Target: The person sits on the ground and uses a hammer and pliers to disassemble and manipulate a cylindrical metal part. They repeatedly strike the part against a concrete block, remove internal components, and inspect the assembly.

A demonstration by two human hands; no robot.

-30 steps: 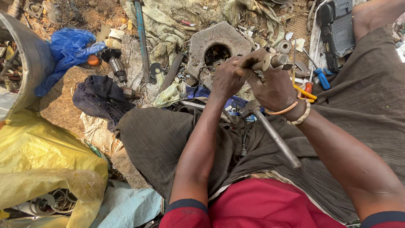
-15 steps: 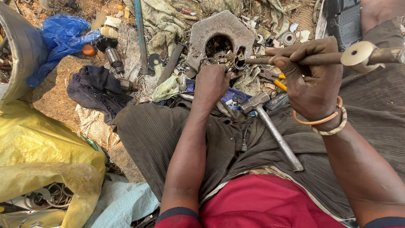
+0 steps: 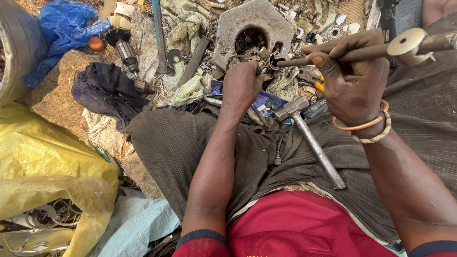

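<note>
Yellow plastic sheeting (image 3: 43, 162) fills the lower left, with a grey drum (image 3: 19, 47) above it at the edge and a crumpled blue plastic bag (image 3: 64, 31) just beside the drum. Near the bag lies a small orange ball (image 3: 96, 44), and to its right a dark cloth (image 3: 107, 88) sits on the dirt next to a rusty motor part (image 3: 128, 54). Further right a long blue-grey metal bar (image 3: 159, 35) lies across dirty rags. At the top middle stands a grey cast-metal housing (image 3: 252, 24) with a round opening full of small scrap pieces. The left hand (image 3: 243, 85) reaches to the foot of that housing, its fingers curled down into the heap of small metal bits; what they grip is hidden by the hand. A hammer (image 3: 312, 143) rests on the lap, its head just right of the left hand and its steel handle running down toward the red shirt (image 3: 295, 228). The right hand (image 3: 354, 81), with two bangles at the wrist, has its fingers closed around a rusty metal rod (image 3: 362, 54) held level above the lap; the rod's left tip points at the housing, and a pale round disc (image 3: 409, 45) sits on it to the right of the hand.
</note>
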